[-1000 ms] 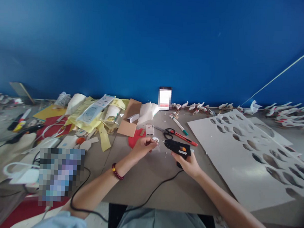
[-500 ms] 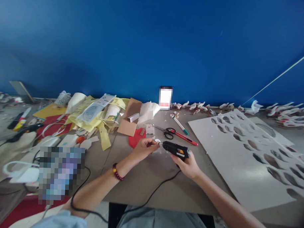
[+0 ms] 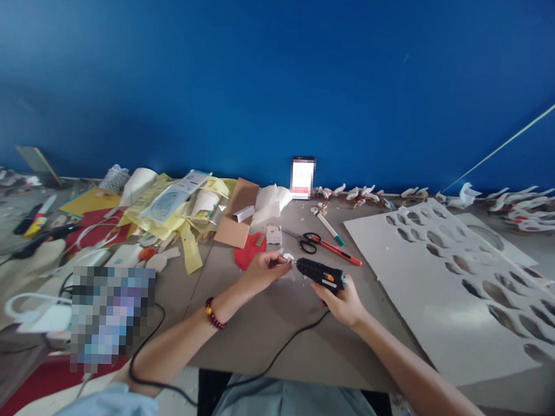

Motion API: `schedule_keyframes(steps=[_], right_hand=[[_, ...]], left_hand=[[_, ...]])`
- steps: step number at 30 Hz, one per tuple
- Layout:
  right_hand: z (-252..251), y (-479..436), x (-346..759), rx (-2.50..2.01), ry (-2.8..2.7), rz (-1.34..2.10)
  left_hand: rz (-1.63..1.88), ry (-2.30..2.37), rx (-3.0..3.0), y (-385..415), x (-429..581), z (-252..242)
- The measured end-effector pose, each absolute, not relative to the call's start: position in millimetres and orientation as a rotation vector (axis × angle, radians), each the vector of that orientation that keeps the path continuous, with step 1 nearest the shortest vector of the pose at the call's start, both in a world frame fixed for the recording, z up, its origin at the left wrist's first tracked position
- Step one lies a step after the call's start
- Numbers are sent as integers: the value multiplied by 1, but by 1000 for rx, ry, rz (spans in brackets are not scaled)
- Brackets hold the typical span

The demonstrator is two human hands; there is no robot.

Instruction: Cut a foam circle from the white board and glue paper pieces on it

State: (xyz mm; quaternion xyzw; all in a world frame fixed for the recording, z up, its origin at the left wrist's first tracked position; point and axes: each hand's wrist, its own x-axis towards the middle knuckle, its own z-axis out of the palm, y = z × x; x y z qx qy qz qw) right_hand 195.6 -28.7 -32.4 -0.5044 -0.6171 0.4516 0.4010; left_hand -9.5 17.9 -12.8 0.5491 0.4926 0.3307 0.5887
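My right hand [image 3: 342, 301] is wrapped round a black hot glue gun [image 3: 319, 274], its nozzle pointing left. Pinched in the fingers of my left hand [image 3: 267, 272] is a small white piece [image 3: 288, 257], mostly covered by the fingertips; its exact kind I cannot make out. The nozzle tip is at or very close to this piece; whether they touch is too small to tell. Just behind my left hand lies a red flat piece [image 3: 248, 252]. Black-handled scissors [image 3: 309, 242] and a red utility knife [image 3: 342, 254] rest beyond the glue gun.
A large white board [image 3: 420, 286] with many cut-out holes covers the right side. Small white-and-red bird-like pieces [image 3: 364, 193] line the wall. Yellow paper and packets [image 3: 168, 207] crowd the left. The gun's black cord [image 3: 286, 348] crosses the table's front. A green-capped marker [image 3: 329, 227] lies ahead.
Both hands, the glue gun and the white piece stay almost exactly where they were. Only a very slight shift of the view shows.
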Motion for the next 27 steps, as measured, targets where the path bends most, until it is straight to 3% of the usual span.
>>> schedule_keyframes(steps=[27], right_hand=[[-40, -28, 196, -1289, -1582, 1098]], left_hand=[[801, 1122, 1282, 20, -10, -14]])
